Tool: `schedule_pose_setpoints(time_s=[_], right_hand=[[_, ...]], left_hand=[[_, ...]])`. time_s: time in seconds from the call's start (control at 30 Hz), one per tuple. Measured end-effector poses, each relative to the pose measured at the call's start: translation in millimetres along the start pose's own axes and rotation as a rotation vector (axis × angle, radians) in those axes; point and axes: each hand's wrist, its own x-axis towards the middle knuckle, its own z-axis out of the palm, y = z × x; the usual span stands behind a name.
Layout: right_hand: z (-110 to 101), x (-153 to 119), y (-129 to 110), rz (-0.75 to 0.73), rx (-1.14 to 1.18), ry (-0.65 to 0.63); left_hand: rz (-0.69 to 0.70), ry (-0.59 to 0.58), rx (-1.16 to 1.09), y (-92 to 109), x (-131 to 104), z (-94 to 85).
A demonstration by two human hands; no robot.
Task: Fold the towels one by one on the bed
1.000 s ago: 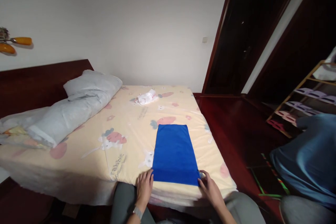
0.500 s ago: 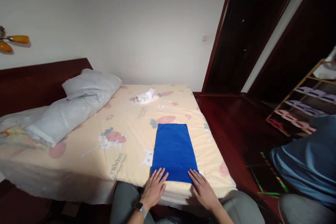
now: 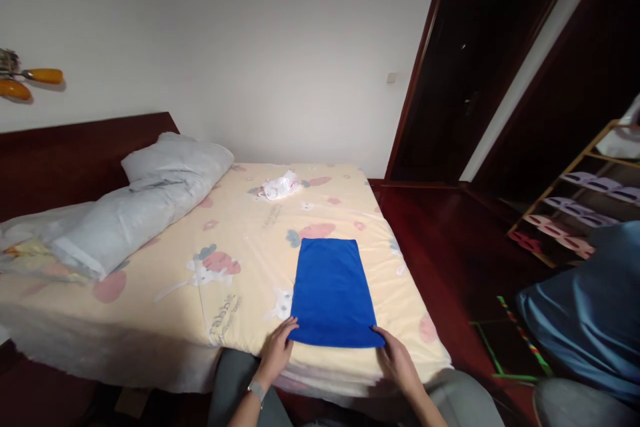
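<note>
A blue cloth (image 3: pixel 333 290) lies flat on the near part of the bed, its long sides running away from me. My left hand (image 3: pixel 279 348) is at the near left corner, its fingers closed around the edge there. At the near right corner my right hand (image 3: pixel 399 355) pinches the cloth between thumb and fingers. The near edge bows slightly between my hands. A watch strap circles my left wrist. Some of the fingertips are hidden under or behind the corners.
The bed's patterned sheet (image 3: pixel 240 213) surrounds the cloth. A crumpled white plastic bag (image 3: pixel 280 185) lies farther back, and a grey bundled quilt (image 3: pixel 145 207) is on the left. At the right sit a person in a blue garment (image 3: pixel 590 300) and a shoe rack (image 3: pixel 565 183) with slippers.
My hands have gone from lying flat on the cloth's near edge to gripping its two near corners. They moved outward, and the view shifted slightly.
</note>
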Motion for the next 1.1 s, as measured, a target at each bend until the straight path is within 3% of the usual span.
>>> schedule_pose_setpoints(time_s=[0.17,0.33,0.47,0.57,0.67,0.8,1.0,1.1], right_hand=[[-6.4,-0.2,-2.2,0.157,0.128,0.055],[-4.6,-7.6,1.0,0.199,0.102,0.024],[0.4,-7.0,3.9,0.258,0.097,-0.025],[1.4,-4.4,0.3,0.285,0.105,-0.004],[-2.4,-4.0,-9.3,0.258,0.154,0.028],[-9.0,-6.7,-20.6,0.201,0.105,0.025],[-10.1,-5.6,-17.6,0.019,-0.170,0.074],[-13.0,-6.7,-17.8,-0.060,-0.223,0.127]], left_hand=[[-0.222,0.111,-0.285,-2.9,2.8,-0.3],[-0.304,0.168,-0.293,-4.0,-6.4,7.9],[-0.262,0.198,-0.236,-6.3,-14.0,20.8],[-0.206,0.217,-0.058,-7.1,-16.8,28.3],[-0.198,0.256,0.167,-4.8,-17.2,34.1],[-0.193,0.289,0.270,-0.6,-16.8,37.6],[-0.080,0.332,0.318,5.9,-19.3,19.6],[-0.026,0.266,0.348,14.9,-21.2,6.2]])
